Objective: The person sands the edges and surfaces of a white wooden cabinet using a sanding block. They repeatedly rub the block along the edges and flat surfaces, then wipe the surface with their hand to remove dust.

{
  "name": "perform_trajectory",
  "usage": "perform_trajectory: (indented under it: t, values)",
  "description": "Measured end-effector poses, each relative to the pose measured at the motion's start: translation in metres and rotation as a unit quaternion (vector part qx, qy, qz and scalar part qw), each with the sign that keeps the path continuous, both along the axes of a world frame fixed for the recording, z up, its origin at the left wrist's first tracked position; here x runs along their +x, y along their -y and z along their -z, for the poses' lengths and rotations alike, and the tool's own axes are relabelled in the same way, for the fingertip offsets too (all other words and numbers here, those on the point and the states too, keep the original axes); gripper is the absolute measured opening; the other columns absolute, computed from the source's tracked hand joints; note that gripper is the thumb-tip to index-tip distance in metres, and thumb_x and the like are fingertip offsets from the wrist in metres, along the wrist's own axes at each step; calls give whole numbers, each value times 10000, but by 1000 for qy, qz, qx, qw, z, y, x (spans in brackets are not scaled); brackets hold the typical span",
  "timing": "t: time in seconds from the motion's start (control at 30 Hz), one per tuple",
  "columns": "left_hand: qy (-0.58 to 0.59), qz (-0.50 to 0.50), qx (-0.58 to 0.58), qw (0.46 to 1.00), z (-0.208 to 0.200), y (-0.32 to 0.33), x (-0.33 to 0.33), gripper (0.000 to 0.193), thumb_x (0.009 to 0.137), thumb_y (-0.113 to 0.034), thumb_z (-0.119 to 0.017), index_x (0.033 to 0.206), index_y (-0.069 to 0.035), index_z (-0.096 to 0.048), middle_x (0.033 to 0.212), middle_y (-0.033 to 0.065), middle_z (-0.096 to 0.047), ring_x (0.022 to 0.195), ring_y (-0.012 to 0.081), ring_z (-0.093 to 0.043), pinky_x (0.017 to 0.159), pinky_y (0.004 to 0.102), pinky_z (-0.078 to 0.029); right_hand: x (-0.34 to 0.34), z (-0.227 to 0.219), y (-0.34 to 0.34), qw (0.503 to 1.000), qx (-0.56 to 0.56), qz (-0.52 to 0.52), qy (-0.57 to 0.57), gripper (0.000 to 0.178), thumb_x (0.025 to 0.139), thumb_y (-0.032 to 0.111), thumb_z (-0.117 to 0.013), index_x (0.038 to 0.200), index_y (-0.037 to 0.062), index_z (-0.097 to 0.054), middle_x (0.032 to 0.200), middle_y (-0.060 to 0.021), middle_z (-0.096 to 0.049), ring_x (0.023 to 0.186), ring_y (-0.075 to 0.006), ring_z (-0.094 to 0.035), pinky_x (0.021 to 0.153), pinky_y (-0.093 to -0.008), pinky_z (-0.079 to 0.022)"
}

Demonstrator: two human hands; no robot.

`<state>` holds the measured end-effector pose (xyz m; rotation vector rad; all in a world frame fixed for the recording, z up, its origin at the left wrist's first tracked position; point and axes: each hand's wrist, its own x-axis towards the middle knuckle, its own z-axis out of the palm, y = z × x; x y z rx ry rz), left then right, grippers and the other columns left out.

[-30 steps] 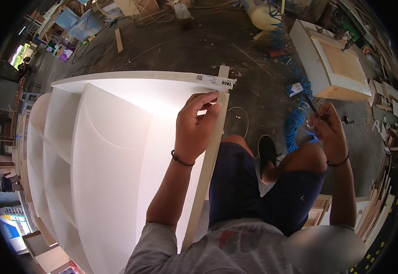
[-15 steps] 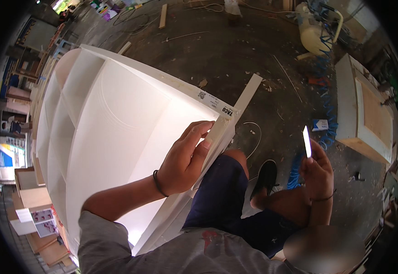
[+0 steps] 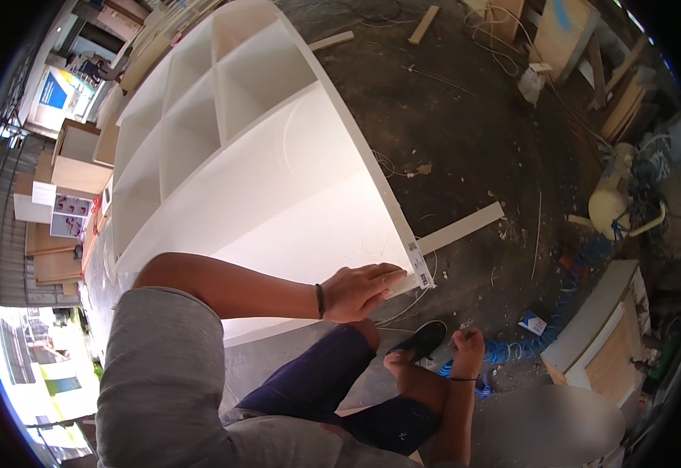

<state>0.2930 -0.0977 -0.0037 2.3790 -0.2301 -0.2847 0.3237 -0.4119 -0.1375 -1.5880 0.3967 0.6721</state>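
A large white shelving unit (image 3: 309, 199) with a curved outline and several compartments lies on its back across the left and middle. My left hand (image 3: 362, 292) grips its near right corner, fingers stretched over the edge board and thumb below them. A label (image 3: 418, 261) is stuck to that board just beyond the fingertips. To the right, above my leg, my right hand (image 3: 467, 351) is closed and raised. A thin flat strip (image 3: 465, 323) pokes up from its fingertips, small and seen nearly edge-on, so its kind is unclear.
A pale wooden batten (image 3: 465, 226) sticks out from under the unit. Further right lie a coiled blue air hose (image 3: 512, 349), a cream compressor tank (image 3: 612, 204), a small blue-and-white box (image 3: 533, 322) and a wooden cabinet (image 3: 602, 327). Scraps litter the floor.
My view has swung to the right. My left hand stays at the unit's corner, its fingers now straighter. My right hand has turned, and the bright strip now shows far less.
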Motion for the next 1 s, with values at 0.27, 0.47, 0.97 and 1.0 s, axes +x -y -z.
perform_trajectory:
  t: [0.27,0.47,0.97,1.0]
  values:
    - [-68,-167,0,984,-16,18,-16,358,902,-163,-511,1248,-70,-498,1207,122,-584,1051,290,-596,841,414,-510,27,-142,-58,963,-104,-74,236,302,809,100,-666,1076,4,-564,777,-3,-507,704,-92,-462,623,-241,-406]
    - [-11,-399,-36,916,-13,30,-99,220,886,-164,-542,1061,-67,-632,1047,137,-662,981,300,-633,829,387,-520,95,-218,-107,800,-238,-318,450,272,782,33,-642,1053,42,-619,848,-117,-597,707,-267,-594,620,-353,-474]
    - [-251,-633,150,716,0,-90,-293,311,907,-413,-495,803,-147,-618,641,13,-618,616,247,-614,555,415,-447,63,-182,-189,377,-539,-578,484,123,773,131,-543,833,132,-650,878,-78,-586,855,-277,-604,734,-421,-462]
    - [-251,-632,147,718,-2,-91,-293,294,905,-399,-497,803,-151,-619,642,9,-619,618,243,-614,557,415,-447,63,-183,-192,364,-550,-579,480,122,775,134,-543,835,127,-649,879,-82,-586,854,-278,-605,734,-423,-462]
